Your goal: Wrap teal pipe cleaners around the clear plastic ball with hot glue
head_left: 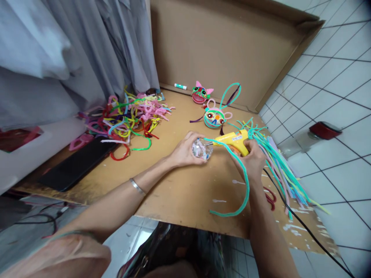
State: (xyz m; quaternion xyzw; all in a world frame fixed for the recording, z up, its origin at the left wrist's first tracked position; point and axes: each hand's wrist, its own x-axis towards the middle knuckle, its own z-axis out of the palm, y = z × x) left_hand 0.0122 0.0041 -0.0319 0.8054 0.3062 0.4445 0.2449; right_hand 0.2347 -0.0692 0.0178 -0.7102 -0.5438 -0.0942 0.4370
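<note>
Dark glossy object (179, 251) bottom edge, cut off, unidentifiable.

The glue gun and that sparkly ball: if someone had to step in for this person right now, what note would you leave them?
Left hand: grip closed around the sparkly ball, held just above the cardboard work surface.
Right hand: grip closed on the yellow glue gun, nozzle at the ball. Its black cord trails off the near right edge.
A teal pipe cleaner runs from the ball's top, over the right hand, onto the board.
Done: two decorated balls sit further back.
Left: this ball looks mostly bare. Spare straight pipe cleaners lie right, a tangled pile left.
</note>
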